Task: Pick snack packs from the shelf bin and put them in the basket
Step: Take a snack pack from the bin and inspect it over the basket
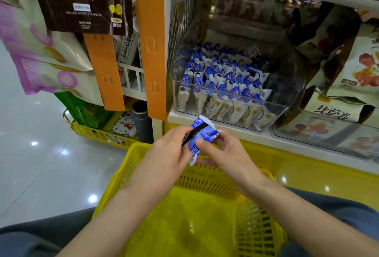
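Above the basket's [207,226] far rim, my left hand [172,146] and right hand [221,152] together pinch the pack [200,137], long axis tilted up-right; basket lies straight below.

basket [260,226] below shelf bin [231,105]

One wide-angle camera, worn on the person's head, looks forward and steeply down from close range. It faces the shelf [297,144] straight on, with the clear bin [225,90] just ahead and the yellow basket [127,171] directly below the lens.
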`<state>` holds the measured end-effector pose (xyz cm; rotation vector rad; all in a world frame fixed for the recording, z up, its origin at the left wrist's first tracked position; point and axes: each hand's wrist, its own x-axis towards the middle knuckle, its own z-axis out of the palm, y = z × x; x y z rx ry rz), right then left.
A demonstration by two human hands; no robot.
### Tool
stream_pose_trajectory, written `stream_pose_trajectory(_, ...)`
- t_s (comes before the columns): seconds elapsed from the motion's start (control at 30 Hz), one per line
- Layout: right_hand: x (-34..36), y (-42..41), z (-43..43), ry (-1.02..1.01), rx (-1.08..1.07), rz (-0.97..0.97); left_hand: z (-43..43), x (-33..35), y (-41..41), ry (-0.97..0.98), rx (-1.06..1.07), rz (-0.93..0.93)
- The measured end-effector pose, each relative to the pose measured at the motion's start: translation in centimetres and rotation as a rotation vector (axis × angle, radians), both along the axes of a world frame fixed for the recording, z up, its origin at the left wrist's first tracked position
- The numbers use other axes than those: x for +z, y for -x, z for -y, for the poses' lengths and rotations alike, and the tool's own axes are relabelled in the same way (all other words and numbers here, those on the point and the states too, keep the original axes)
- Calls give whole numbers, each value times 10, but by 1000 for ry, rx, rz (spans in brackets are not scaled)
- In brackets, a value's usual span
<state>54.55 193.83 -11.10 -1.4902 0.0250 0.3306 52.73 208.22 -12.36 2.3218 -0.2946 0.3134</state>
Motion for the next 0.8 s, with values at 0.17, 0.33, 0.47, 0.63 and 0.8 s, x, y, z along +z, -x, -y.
stream_pose_trajectory(0.17, -1, 2, -4, 28, 9, 52, 3, 8, 4, -169, 56, 57)
stream_pose_trajectory(0.33, -2, 1, -3, 67, 22, 64, 3, 9, 5, -255, 47, 51)
stream_pose_trajectory(0.47, -3, -3, -3, 133, 43, 98, 2, 7, 2, -144, 72, 1)
stream_pose_trajectory(0.63, -7, -5, 0, 239, 92, 160, 3, 7, 1, -84, 74, -3)
stream_pose_trajectory(0.8, -9, -6, 2, 328, 144, 175, 0, 2, -1, -189, 87, 70)
